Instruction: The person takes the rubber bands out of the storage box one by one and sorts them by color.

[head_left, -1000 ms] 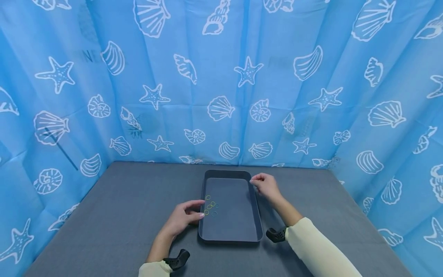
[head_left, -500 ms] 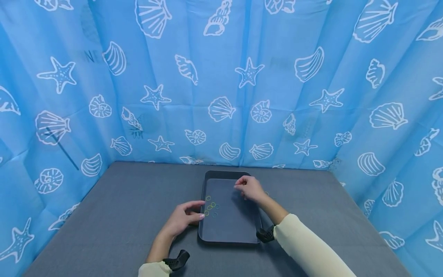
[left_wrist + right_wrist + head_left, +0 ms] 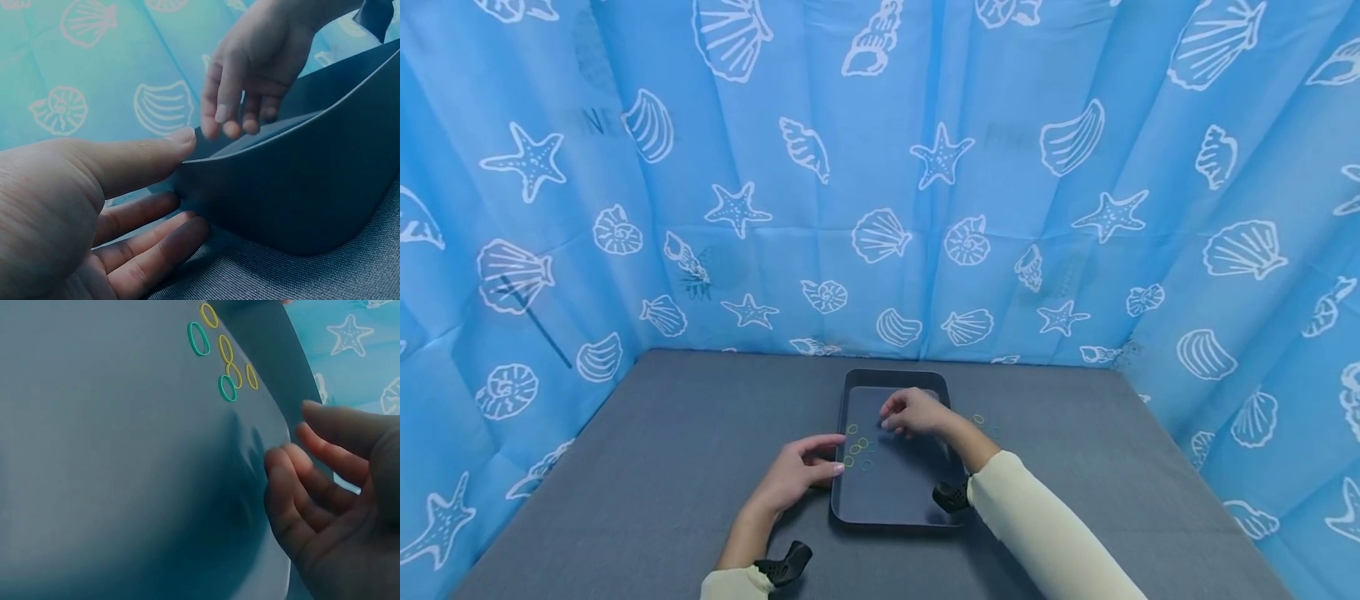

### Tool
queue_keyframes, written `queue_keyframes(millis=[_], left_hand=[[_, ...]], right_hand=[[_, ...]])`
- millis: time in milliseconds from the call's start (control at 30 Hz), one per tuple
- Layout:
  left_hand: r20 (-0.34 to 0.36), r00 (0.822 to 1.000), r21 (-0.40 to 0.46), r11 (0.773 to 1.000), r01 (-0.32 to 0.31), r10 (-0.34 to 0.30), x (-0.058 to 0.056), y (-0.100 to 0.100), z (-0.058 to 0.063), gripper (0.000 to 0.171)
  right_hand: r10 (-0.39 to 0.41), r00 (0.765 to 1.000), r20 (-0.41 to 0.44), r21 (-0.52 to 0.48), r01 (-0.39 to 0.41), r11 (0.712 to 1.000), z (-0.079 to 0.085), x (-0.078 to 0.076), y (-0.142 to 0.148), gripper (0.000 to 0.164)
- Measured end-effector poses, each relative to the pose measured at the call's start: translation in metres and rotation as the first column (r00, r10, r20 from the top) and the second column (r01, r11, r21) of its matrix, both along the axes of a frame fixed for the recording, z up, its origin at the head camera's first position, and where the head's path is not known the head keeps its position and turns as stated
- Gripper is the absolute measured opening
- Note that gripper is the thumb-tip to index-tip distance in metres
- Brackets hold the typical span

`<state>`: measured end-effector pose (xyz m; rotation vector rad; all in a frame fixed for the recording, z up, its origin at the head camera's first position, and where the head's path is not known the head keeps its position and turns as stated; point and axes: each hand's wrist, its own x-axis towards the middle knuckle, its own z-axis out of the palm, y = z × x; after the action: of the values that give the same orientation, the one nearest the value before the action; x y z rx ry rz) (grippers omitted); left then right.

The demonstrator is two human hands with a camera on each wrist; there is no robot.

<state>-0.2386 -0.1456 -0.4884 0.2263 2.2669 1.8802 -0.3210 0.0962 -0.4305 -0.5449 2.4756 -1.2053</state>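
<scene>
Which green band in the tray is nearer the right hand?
The green band right next to a yellow band; the other green band lies farther from the right hand, with a gap all round.

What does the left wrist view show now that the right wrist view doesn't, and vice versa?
Only left wrist: the tray's outer wall, the gray cloth beneath, and a clear look at the left hand; a sliver at the right wrist view's top edge is too small to identify.

Only right wrist: four yellow rings and two green rings lying in the tray.

Both: the tray, the right hand, and the blue curtain with white sea prints.
</scene>
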Motion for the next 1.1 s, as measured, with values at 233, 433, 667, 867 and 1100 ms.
queue_keyframes(millis=[233, 433, 667, 867, 1100], left_hand=[[0.001, 1.000, -0.001, 1.000, 0.007, -0.007, -0.001, 0.001, 0.000, 0.046], [0.009, 1.000, 0.010, 1.000, 0.013, -0.013, -0.002, 0.001, 0.000, 0.047], [0.016, 1.000, -0.007, 1.000, -0.003, 0.003, 0.005, 0.003, 0.010, 0.044], [0.023, 1.000, 0.008, 1.000, -0.008, 0.008, -0.001, 0.001, -0.001, 0.047], [0.020, 1.000, 0.024, 1.000, -0.001, 0.001, -0.001, 0.001, 0.000, 0.047]], right_hand=[[0.111, 0.992, 0.065, -0.006, -0.111, 0.994, -0.005, -0.003, -0.006, 0.019], [0.132, 0.988, 0.077, 0.006, -0.133, 0.991, -0.009, -0.002, -0.007, 0.020], [0.158, 0.982, 0.104, 0.040, -0.163, 0.986, -0.011, -0.001, -0.008, 0.021], [0.131, 0.990, 0.056, 0.084, -0.136, 0.987, -0.016, 0.001, -0.013, 0.013], [0.122, 0.992, 0.024, 0.103, -0.124, 0.987, -0.018, 0.000, -0.017, 0.006]])
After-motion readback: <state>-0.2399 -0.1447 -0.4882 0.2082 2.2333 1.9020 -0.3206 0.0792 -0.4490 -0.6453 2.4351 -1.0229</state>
